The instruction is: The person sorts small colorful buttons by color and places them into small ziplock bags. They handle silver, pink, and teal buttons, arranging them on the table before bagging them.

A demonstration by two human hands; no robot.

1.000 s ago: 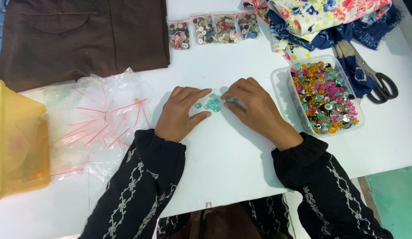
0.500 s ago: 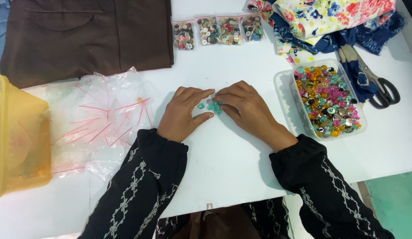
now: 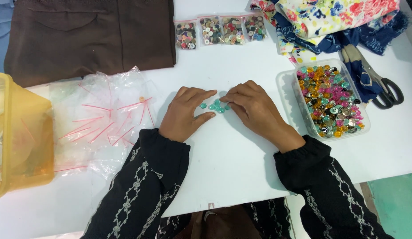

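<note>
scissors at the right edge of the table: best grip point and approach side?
Judging by pose, take the scissors at the dark handle loops, coming from the table's right edge. They lie flat, loops toward that edge and clear of clutter; the blades point back into the blue fabric, so that end looks awkward to reach.

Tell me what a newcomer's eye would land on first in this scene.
First, the clear tray of bright mixed buttons at the right of the white table. Next, the left hand and right hand at the centre, closing around a small cluster of teal buttons. Then the heap of clear bags with pink strips at the left.
</note>
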